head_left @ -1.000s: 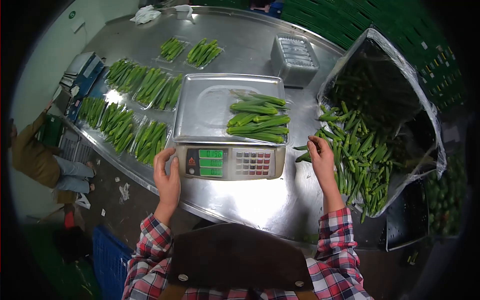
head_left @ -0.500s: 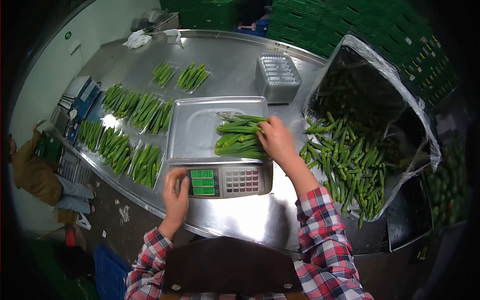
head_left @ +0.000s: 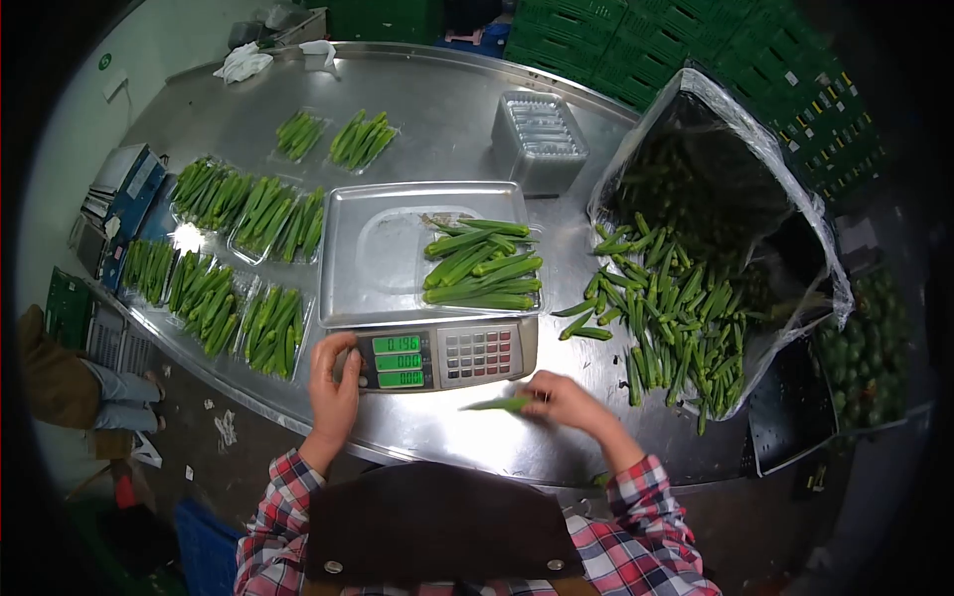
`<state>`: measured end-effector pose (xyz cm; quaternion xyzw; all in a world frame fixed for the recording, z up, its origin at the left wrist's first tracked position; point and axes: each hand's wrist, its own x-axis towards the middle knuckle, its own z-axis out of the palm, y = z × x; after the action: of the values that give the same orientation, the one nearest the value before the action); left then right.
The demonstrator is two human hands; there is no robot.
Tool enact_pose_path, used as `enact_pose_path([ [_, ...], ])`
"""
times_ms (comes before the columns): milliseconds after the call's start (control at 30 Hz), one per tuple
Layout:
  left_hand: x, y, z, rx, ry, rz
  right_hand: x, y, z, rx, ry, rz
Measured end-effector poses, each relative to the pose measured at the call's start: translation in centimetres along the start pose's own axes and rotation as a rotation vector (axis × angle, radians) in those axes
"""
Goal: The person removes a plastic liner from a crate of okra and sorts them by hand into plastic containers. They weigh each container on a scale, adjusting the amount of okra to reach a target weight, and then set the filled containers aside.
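Observation:
A single okra pod (head_left: 494,404) is pinched between the fingers and thumb of my right hand (head_left: 566,405), over the bare steel in front of the scale. My left hand (head_left: 334,387) rests against the left end of the scale (head_left: 437,357), thumb and fingers apart and loosely curled, holding nothing. The scale's top green line reads about 0.196. On its metal pan (head_left: 343,248), at the right side, lies a bundle of okra (head_left: 482,266) in a clear plastic tray. A heap of loose okra (head_left: 686,323) spills from a lined black crate on the right.
Several filled okra trays (head_left: 263,219) stand left of the scale, with two more behind. Stacked clear trays (head_left: 542,142) stand behind the pan. A plastic liner (head_left: 825,228) edges the crate. Green crates (head_left: 566,35) rise beyond the steel table (head_left: 427,94). A person (head_left: 65,372) stands at far left.
My right hand has left the okra on the pan and come down toward me, now with one pod. A few pods lie nearer the pan's right. My left hand stays by the scale.

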<state>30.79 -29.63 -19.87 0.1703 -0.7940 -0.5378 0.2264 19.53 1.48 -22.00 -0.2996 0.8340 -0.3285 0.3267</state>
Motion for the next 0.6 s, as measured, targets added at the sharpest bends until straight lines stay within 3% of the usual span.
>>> enact_pose_path([
  [67, 0.8, 0.4, -0.2, 0.014, 0.012, 0.016, -0.7, 2.1, 2.9, -0.100, -0.124, 0.021],
  [200, 2.5, -0.4, -0.9, 0.117, 0.059, 0.138, -1.1, 0.9, 0.9, 0.171, 0.142, 0.200],
  [333, 2.8, -0.1, -1.4, 0.126, 0.088, 0.121, 1.3, 2.4, -2.6, 0.220, 0.545, 0.077],
  [500, 1.9, -1.1, -1.6, 0.164, 0.075, 0.109, 4.1, 1.2, -5.1, 0.422, 0.660, 0.113],
  [600, 2.3, -0.7, -1.2, 0.140, 0.039, 0.071, 5.8, 0.0, -5.4, 0.296, 0.693, 0.193],
])
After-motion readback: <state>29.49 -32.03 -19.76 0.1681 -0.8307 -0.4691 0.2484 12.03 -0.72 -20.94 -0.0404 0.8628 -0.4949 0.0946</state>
